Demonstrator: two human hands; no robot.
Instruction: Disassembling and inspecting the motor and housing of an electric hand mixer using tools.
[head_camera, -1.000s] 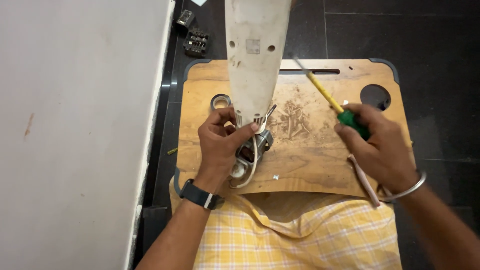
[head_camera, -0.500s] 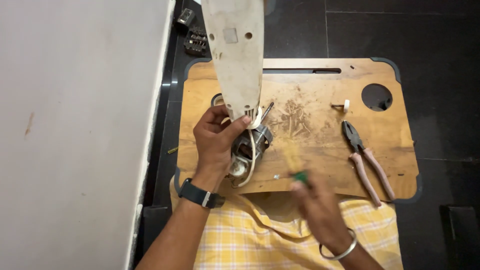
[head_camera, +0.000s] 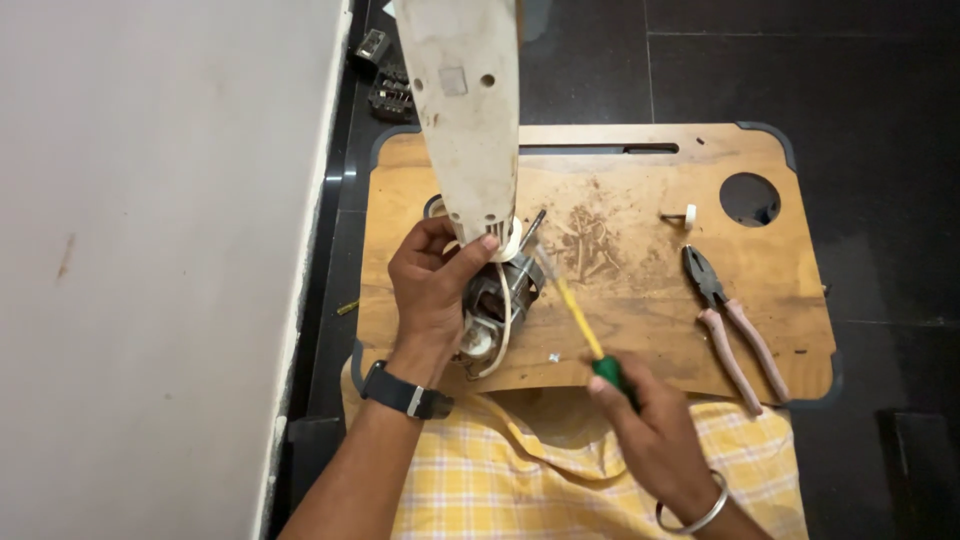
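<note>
gripping motor (head_camera: 497, 300) left hand (head_camera: 432, 290), screwdriver (head_camera: 580, 325) right hand (head_camera: 655, 430)

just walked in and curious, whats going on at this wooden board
A person sits with a wooden lap board over their legs. Their left hand grips a small electric motor at the base of a long white casing. Their right hand holds a screwdriver with a green and yellow handle, tip aimed at the motor. Pink-handled pliers lie unused on the board.
</note>
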